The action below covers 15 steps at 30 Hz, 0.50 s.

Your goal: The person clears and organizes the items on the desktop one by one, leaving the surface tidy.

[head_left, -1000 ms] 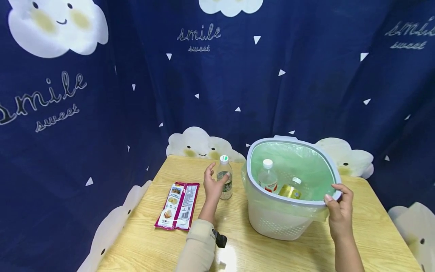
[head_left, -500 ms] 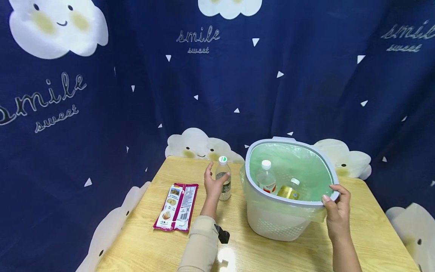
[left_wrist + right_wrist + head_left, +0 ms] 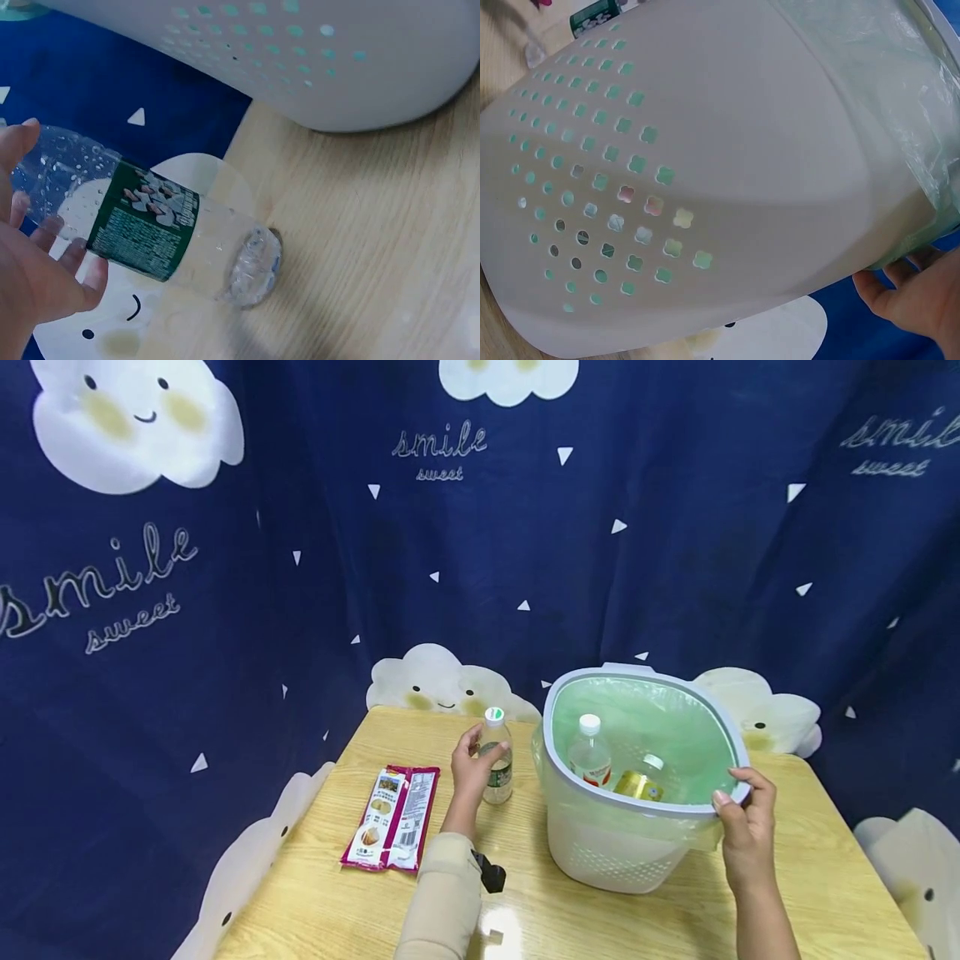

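Bottle with a green label (image 3: 498,782) is standing upright on the wooden surface (image 3: 585,922), between the bin and the flat magenta-and-white packet (image 3: 392,817). Your left hand (image 3: 471,770) is gripping its upper part, thumb and fingers curling round it. Your right hand (image 3: 750,827) is pinching the rim of the perforated bin (image 3: 622,847), whose green liner (image 3: 641,702) is holding 2 more bottles, 1 with a yellow label (image 3: 639,785).

Both hands (image 3: 470,772) (image 3: 752,828) reach forward, well apart, their fingers curved.
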Each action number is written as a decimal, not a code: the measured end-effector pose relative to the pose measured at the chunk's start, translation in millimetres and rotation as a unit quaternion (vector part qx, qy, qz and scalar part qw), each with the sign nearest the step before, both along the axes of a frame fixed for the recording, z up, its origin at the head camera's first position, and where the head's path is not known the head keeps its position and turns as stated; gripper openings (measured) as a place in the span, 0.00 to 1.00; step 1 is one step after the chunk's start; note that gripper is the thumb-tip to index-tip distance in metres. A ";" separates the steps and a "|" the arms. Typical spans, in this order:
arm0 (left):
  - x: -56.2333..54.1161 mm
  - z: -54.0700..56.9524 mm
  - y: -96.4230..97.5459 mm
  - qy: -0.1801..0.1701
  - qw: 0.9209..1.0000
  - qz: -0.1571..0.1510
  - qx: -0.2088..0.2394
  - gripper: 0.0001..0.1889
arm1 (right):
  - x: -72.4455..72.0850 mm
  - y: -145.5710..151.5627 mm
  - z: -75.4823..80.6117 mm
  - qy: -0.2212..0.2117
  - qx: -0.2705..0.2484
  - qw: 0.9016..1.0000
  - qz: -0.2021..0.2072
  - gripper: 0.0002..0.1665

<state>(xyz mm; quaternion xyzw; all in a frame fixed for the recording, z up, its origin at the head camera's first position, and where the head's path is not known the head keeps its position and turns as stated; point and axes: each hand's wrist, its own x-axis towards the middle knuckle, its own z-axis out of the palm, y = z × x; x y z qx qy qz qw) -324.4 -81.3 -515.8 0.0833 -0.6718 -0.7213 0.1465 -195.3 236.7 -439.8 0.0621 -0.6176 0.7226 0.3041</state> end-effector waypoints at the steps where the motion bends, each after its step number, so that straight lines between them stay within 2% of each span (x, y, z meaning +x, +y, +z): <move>1: 1.1 0.6 -0.4 0.003 1.000 0.002 0.001 0.32 | -0.6 0.1 -0.1 -0.001 0.000 1.000 -0.001 0.23; 5: 14.9 4.1 -2.9 0.014 1.000 0.013 0.019 0.31 | -1.3 0.0 -1.7 -0.009 -0.003 1.000 -0.006 0.23; 9: 39.4 5.0 -6.3 0.015 0.998 0.021 0.049 0.31 | 0.2 -0.3 -4.1 -0.009 -0.003 1.000 -0.002 0.23; 15: 71.2 8.8 -4.0 0.020 0.998 0.019 0.063 0.31 | 1.8 3.0 -2.2 0.003 0.010 1.000 0.005 0.23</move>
